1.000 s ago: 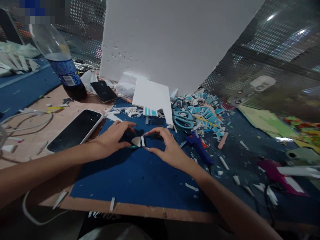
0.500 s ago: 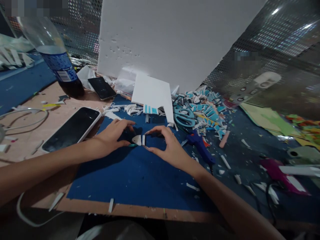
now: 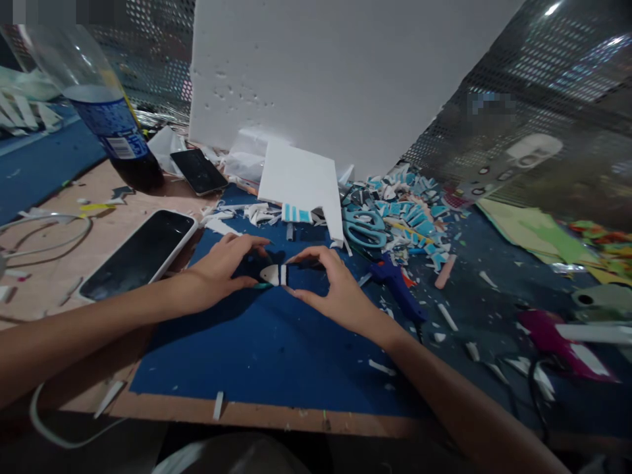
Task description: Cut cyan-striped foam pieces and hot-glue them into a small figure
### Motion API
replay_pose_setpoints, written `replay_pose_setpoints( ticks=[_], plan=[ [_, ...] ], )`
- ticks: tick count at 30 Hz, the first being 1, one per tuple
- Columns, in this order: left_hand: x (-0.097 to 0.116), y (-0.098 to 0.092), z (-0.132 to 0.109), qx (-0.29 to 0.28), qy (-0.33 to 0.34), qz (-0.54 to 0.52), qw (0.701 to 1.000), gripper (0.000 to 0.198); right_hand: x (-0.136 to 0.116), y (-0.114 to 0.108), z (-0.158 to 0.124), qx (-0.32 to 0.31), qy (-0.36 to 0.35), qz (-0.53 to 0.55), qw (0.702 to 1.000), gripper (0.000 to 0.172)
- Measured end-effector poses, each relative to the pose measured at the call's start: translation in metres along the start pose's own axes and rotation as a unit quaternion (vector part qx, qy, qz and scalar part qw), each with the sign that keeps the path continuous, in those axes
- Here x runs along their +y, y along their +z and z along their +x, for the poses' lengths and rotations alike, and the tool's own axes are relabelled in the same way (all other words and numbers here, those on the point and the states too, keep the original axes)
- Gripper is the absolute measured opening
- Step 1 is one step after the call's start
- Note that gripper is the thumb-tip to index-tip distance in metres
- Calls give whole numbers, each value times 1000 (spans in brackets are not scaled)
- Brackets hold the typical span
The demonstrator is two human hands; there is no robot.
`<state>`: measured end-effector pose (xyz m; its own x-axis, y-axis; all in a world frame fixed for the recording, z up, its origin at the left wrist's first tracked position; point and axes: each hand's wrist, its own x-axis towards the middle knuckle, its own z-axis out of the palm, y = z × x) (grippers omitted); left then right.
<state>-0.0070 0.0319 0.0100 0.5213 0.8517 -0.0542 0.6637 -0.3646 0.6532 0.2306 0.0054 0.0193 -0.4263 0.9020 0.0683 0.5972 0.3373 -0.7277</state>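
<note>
A small white foam-like piece [image 3: 269, 274] with one rounded end lies on the blue mat [image 3: 266, 355] between my hands. Right beside its flat end stands a short white strip [image 3: 283, 275], with a thin dark gap between the two. The thumb of my left hand [image 3: 232, 266] reaches the lower edge of the rounded piece; its curved fingers stay apart above it. My right hand [image 3: 332, 283] pinches the strip at its two ends between thumb and forefinger. Behind them rests a larger white cut board [image 3: 299, 178] with a blue-striped piece [image 3: 297, 214] at its front edge.
To the left lie a white-edged phone [image 3: 141, 253], a second dark phone [image 3: 199, 172] and a tilted cola bottle [image 3: 116, 128]. Light-blue scissors [image 3: 364, 227], a blue glue gun [image 3: 399, 284], heaped scraps [image 3: 412, 207] and a magenta glue gun [image 3: 557, 339] occupy the right. A big white panel [image 3: 316, 79] stands behind.
The camera view has shifted very slightly. Both hands and the two white pieces keep almost the same position.
</note>
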Motion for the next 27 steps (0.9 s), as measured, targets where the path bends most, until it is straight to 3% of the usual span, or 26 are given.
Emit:
replay_pose_setpoints(
  ticks=[27],
  plan=[
    [2,-1,1,-3,-4,-4,1000,51,1,0,0,3,-2,0,1000,33]
  ],
)
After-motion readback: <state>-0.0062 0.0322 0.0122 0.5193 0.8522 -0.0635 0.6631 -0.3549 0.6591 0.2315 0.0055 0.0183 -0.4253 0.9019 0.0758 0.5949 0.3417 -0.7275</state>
